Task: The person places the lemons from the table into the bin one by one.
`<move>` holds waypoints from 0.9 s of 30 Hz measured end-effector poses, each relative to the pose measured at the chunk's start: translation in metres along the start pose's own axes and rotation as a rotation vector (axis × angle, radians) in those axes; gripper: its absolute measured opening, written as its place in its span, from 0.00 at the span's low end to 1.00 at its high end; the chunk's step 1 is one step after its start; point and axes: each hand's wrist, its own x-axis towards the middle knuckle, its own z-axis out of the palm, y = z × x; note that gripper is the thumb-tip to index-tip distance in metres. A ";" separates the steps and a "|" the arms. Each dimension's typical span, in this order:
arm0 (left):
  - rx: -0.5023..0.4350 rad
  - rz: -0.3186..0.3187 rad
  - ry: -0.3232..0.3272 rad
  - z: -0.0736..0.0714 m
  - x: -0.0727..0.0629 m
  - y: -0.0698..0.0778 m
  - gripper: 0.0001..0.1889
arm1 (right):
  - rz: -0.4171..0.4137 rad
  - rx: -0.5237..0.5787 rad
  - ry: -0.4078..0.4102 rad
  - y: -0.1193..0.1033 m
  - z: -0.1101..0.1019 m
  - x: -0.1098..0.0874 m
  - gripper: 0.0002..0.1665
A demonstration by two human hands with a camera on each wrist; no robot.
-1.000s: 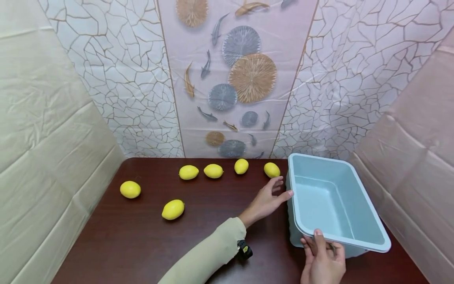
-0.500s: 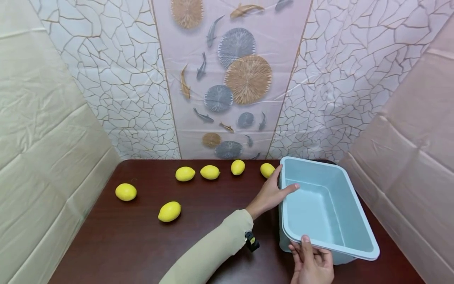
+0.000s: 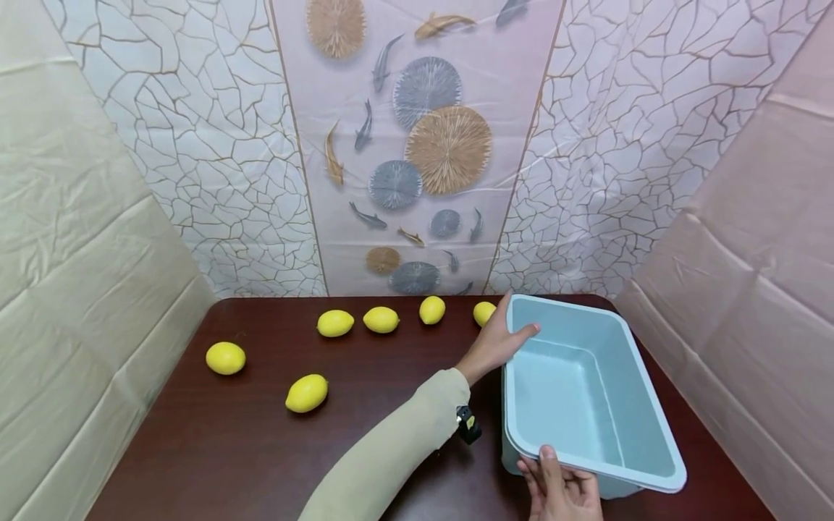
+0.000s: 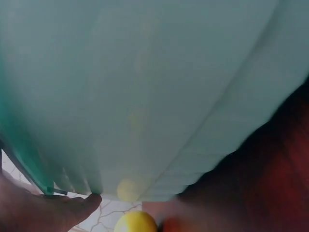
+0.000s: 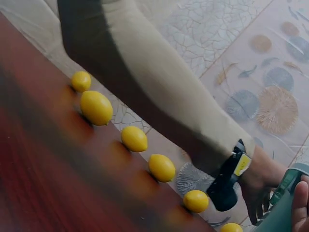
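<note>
Along the right side of a dark bench [image 3: 260,456]: pale blue tub [image 3: 560,391], long axis running away from the person, far end angled leftward. Cannot tell whether its base sits flat. Left hand [image 3: 493,344] straddles the left rim near the far corner, thumb inside, fingers outside and partly hidden, holding the edge. Right hand [image 3: 560,492] pinches the near rim, thumb on top, fingers curled beneath. Tub lies right of the left hand, ahead of the right. Six lemons [image 3: 307,394], all left of the tub; closest lemon [image 3: 482,312] just beside the left hand.
</note>
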 end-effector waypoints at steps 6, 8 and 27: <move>0.093 0.014 0.000 -0.006 0.015 0.006 0.44 | -0.028 0.021 -0.010 0.003 -0.003 -0.003 0.21; 0.135 0.032 0.005 -0.008 0.022 0.007 0.41 | -0.031 0.044 -0.022 0.005 -0.004 -0.003 0.19; 0.288 0.039 -0.044 -0.014 0.044 -0.001 0.22 | 0.005 0.067 -0.018 0.036 -0.025 0.011 0.19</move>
